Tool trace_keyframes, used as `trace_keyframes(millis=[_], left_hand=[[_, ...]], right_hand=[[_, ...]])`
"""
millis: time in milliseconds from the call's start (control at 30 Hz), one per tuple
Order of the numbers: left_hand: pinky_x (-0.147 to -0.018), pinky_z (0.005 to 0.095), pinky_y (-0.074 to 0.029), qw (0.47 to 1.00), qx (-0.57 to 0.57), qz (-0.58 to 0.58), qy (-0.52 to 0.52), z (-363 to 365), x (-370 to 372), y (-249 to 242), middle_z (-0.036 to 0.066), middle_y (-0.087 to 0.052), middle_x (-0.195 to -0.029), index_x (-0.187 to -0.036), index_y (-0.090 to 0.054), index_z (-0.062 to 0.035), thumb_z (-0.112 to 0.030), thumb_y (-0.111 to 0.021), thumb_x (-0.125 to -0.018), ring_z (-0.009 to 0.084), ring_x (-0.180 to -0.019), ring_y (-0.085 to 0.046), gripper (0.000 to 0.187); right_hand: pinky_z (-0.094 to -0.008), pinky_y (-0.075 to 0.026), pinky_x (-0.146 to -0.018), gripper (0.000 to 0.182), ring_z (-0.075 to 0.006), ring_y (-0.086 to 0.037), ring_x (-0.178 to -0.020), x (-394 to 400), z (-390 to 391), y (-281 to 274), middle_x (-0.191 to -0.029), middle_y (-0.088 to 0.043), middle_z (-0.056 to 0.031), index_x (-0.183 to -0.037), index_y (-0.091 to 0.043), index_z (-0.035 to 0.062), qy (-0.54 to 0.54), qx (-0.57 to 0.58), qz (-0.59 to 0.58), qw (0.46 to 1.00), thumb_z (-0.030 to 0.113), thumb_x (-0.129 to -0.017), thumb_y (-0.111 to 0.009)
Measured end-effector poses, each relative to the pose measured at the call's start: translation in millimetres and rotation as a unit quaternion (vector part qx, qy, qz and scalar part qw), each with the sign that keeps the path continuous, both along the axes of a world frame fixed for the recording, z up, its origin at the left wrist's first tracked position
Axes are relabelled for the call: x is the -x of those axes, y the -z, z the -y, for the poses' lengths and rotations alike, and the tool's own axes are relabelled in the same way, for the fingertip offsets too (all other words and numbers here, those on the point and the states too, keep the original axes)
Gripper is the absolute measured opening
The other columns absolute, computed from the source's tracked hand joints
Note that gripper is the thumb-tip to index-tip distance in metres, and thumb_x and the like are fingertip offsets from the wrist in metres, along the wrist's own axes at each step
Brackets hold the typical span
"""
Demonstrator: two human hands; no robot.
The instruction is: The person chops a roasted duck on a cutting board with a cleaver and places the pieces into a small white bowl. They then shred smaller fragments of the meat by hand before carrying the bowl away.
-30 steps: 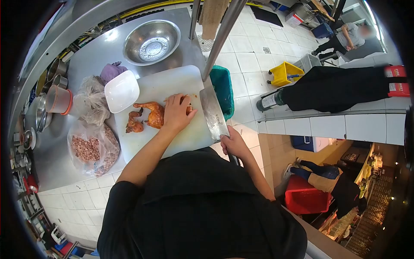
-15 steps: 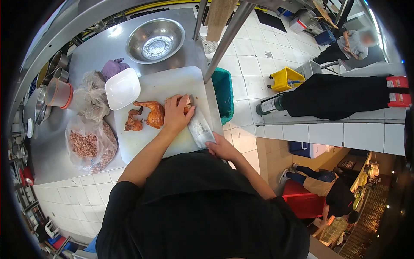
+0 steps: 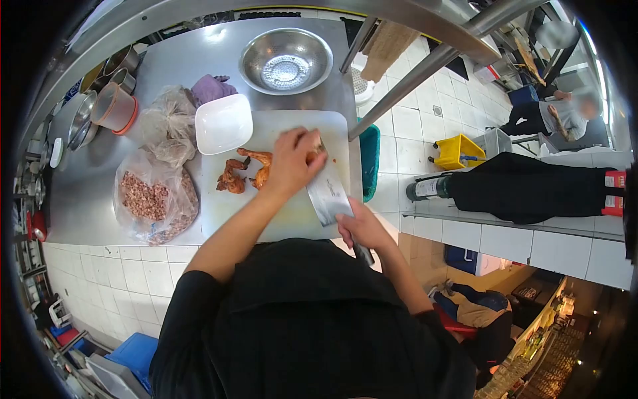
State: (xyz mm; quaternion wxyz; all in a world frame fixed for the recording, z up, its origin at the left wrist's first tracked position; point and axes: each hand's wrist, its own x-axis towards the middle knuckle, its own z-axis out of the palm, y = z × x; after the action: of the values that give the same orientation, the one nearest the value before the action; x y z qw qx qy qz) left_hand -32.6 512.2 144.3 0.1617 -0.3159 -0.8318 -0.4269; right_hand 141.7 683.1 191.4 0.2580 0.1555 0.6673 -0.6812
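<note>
There, the person's left hand (image 3: pixel 292 163) lay spread, palm down, over a roasted, orange-brown piece of chicken (image 3: pixel 258 169) on the white plastic cutting board (image 3: pixel 286 219), fingers pressing the meat flat against the board. The right hand (image 3: pixel 362 226) was closed in a fist around the handle of a broad steel cleaver (image 3: pixel 327 194), whose wide blade stood on the board just beside the left hand's fingers, touching or nearly touching the meat; I could not tell which. A smaller browned chicken piece (image 3: pixel 230 179) lay on the board close to the left of the held one. At the board's far left corner rested a white square dish (image 3: pixel 223 124). The board sat on a stainless steel counter (image 3: pixel 86 199). Left of the board lay a clear plastic bag of reddish-brown bits (image 3: pixel 154 203), and beyond it a crumpled, nearly empty clear bag (image 3: pixel 169 130) and a purple cloth (image 3: pixel 212 88). A round steel colander bowl (image 3: pixel 286 61) stood at the counter's far side. A clear tub with an orange rim (image 3: pixel 114 106) stood near the wall. Across the tiled floor, another person in grey (image 3: pixel 561 116) crouched well apart from the counter.
</note>
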Motion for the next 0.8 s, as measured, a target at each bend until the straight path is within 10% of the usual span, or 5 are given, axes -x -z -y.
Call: trace_keyframes(millis=[300,467,800], left_hand=[[-0.098,0.0504,-0.048,0.986,0.102,0.024,-0.127,124.6,118.3,22.8,0.02,-0.064,-0.12,-0.128,-0.065,-0.0089,-0.032,-0.076,-0.089,0.0419,-0.113,-0.059,0.047],[-0.096,0.0506,-0.049,0.965,0.173,0.133,-0.143,137.7,125.7,43.3,0.019,-0.063,-0.122,-0.132,-0.063,-0.0148,-0.037,-0.073,-0.092,0.0414,-0.113,-0.059,0.047],[-0.1,0.053,-0.042,0.978,0.195,-0.018,-0.073,78.5,78.4,3.7,0.013,-0.064,-0.126,-0.122,-0.069,-0.0149,-0.032,-0.076,-0.088,0.0355,-0.111,-0.062,0.038]], right_hand=[[-0.0325,-0.046,-0.046,0.02,-0.013,-0.051,-0.051,134.9,84.0,14.7,-0.07,-0.051,-0.0033,-0.119,-0.049,0.0045,-0.062,0.119,0.019,0.991,0.013,-0.101,-0.053],[-0.0324,-0.046,-0.046,0.03,-0.013,-0.05,-0.051,105.2,53.7,-30.0,-0.07,-0.051,-0.0024,-0.128,-0.049,0.0039,-0.012,0.061,0.023,0.998,0.013,-0.1,-0.055],[-0.0287,-0.046,-0.045,0.027,-0.0115,-0.05,-0.048,-5.2,-41.6,-6.0,-0.067,-0.051,-0.0013,-0.128,-0.05,0.0027,0.11,-0.02,0.003,0.994,0.009,-0.101,-0.052]])
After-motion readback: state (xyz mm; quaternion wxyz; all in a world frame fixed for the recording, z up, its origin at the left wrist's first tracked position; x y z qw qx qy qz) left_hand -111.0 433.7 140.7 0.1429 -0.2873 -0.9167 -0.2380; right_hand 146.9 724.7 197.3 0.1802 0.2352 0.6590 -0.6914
